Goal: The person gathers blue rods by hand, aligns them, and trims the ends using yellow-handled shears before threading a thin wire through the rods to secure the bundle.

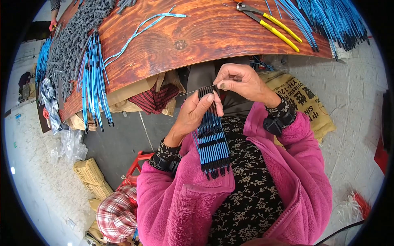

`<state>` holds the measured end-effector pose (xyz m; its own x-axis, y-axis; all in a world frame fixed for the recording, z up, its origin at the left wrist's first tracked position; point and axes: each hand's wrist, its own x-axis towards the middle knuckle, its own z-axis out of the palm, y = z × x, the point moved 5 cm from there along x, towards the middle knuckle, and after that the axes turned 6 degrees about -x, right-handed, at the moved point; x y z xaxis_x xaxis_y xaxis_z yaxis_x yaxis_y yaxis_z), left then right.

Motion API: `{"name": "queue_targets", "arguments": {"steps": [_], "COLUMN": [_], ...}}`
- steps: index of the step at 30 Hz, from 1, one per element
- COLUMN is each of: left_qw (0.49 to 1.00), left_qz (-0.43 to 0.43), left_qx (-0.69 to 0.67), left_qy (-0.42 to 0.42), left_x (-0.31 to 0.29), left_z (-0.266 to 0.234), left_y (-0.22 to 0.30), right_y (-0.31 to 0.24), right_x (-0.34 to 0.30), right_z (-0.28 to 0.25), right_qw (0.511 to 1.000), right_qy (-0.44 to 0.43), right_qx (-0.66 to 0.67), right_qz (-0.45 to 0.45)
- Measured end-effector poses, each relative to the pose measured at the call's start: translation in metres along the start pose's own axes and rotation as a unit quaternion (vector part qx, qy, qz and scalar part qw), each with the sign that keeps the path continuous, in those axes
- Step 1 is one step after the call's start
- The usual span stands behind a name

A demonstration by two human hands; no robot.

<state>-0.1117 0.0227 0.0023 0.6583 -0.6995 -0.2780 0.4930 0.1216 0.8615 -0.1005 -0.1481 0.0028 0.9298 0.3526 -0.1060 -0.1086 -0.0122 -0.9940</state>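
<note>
My left hand (194,115) is closed around the upper end of a flat row of thin blue rods (213,149) with black bands and black tips. The row hangs down in front of my jacket, side by side like a mat. Across its black top ends runs a thin wire (189,92), which sticks out past the left edge. My right hand (244,84) is just right of the top ends, with thumb and fingers pinched at what looks like the wire's other end. Its fingertips partly hide what they hold.
Before me is a wooden table (164,53) with yellow-handled cutting pliers (273,26). Blue rods (334,20) lie at far right; a blue bundle (95,78) overhangs the left edge beside grey coiled pieces (74,45). A yellow sack (303,96) and red stool (137,164) stand below. Another person's hand (53,25) shows far left.
</note>
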Motion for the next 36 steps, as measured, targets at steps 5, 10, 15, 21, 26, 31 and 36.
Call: {"name": "queue_targets", "arguments": {"steps": [5,10,15,21,26,31,36], "left_qw": [0.999,1.0,1.0,1.0,0.999,1.0,0.999], "left_qz": [-0.013,-0.009,-0.013,-0.001,-0.027,-0.002,-0.022], "left_qx": [0.03,-0.001,-0.01,0.017,-0.013,-0.015,-0.036], "left_qy": [-0.02,-0.015,-0.014,-0.021,-0.041,-0.024,0.028], "left_x": [0.002,0.001,0.001,0.001,0.001,0.002,-0.01], "left_z": [0.003,-0.004,-0.001,-0.002,0.0,-0.001,-0.003], "left_y": [0.003,-0.007,-0.011,-0.012,-0.011,-0.009,-0.013], "right_y": [-0.008,-0.009,-0.02,-0.011,0.01,0.029,0.044], "right_x": [0.016,0.022,0.031,0.038,0.043,0.029,0.003], "right_z": [0.004,0.017,0.031,0.057,0.047,0.038,0.017], "right_qw": [0.999,0.995,0.994,0.955,0.92,0.939,0.982], "right_qy": [-0.025,-0.086,-0.06,-0.181,-0.054,-0.035,0.007], "right_qx": [0.024,-0.04,-0.051,0.235,0.378,0.319,0.152], "right_qz": [-0.038,-0.013,-0.071,0.03,0.084,0.126,0.11]}}
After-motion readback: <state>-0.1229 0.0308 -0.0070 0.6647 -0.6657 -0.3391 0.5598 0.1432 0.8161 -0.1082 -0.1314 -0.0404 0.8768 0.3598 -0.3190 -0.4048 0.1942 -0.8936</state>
